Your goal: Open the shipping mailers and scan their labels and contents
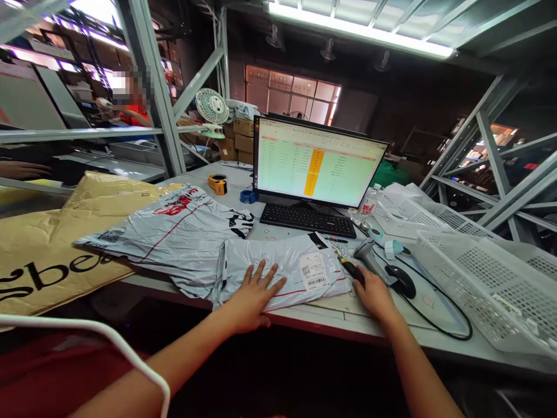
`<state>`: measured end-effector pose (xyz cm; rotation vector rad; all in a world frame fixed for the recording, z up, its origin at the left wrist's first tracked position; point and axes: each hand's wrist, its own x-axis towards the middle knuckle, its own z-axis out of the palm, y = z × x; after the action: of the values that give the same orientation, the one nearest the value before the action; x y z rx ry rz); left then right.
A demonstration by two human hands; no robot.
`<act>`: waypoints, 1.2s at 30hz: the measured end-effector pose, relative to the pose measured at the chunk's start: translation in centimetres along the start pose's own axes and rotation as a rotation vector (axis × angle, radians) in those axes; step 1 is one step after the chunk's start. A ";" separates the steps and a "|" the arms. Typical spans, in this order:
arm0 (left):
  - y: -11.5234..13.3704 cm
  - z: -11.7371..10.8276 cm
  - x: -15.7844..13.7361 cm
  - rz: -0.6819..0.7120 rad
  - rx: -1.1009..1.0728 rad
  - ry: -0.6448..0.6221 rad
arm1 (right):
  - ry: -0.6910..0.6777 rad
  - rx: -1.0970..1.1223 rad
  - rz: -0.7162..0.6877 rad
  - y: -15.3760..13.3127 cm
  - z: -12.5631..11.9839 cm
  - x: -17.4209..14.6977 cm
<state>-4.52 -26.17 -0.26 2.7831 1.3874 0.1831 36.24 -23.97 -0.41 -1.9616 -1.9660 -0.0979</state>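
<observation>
A grey plastic mailing bag with a white barcode label lies at the front edge of the desk. My left hand rests flat on it, fingers spread. At the bag's right end, my right hand is closed around a black and yellow utility knife, its front end by the bag's edge. Whether the blade is out I cannot make out. Another grey mailing bag with red and black print lies to the left, partly under the first. Beyond it are yellow padded mailers.
Behind the bags stand a keyboard and a monitor. Right of my hand are a barcode scanner, a black mouse with a looping cable, and white perforated baskets. An orange tape roll sits farther back. Another person's hand shows at far left.
</observation>
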 end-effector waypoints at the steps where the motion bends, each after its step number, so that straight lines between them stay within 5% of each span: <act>1: 0.3 -0.1 -0.2 0.007 0.016 -0.008 | 0.001 0.008 -0.003 0.6 0.2 -1.2; 4: 0.9 -1.6 -0.6 0.021 0.002 -0.050 | 0.058 0.026 0.013 0.9 0.4 -3.0; 7: 0.1 -5.5 -0.7 -0.004 -0.168 -0.095 | 0.167 0.097 0.030 0.4 0.1 -3.3; 13: -2.5 -13.3 -0.3 -0.243 -0.908 0.320 | 0.486 0.411 0.257 0.6 -1.0 -3.7; 17: -1.2 -11.8 0.5 -0.351 -0.956 0.599 | 0.616 0.797 0.433 -0.2 -2.7 -4.1; 20: -0.9 -9.5 1.1 -0.348 -0.863 0.612 | 0.699 1.026 0.320 -1.9 -5.7 -5.3; 22: -2.1 -8.7 1.6 -0.320 -0.809 0.503 | 0.591 0.996 0.111 -3.7 -8.3 -6.3; 25: -4.9 -8.7 2.3 -0.225 -0.658 0.240 | 0.199 0.774 -0.339 -7.3 -11.6 -7.0; 29: -7.1 -9.7 3.4 -0.128 -0.454 -0.024 | -0.234 0.514 -0.736 -14.5 -12.2 -6.1; 33: -6.9 -10.5 4.0 -0.064 -0.390 -0.033 | -0.314 0.267 -0.929 -21.0 -9.6 -4.1; 36: -7.3 -10.7 3.4 -0.047 -0.339 -0.050 | -0.290 0.151 -0.921 -21.2 -8.2 -1.8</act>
<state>-9.55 -19.32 10.13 2.4605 1.2722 0.3135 17.10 -28.84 10.97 -0.8791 -2.8103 0.1084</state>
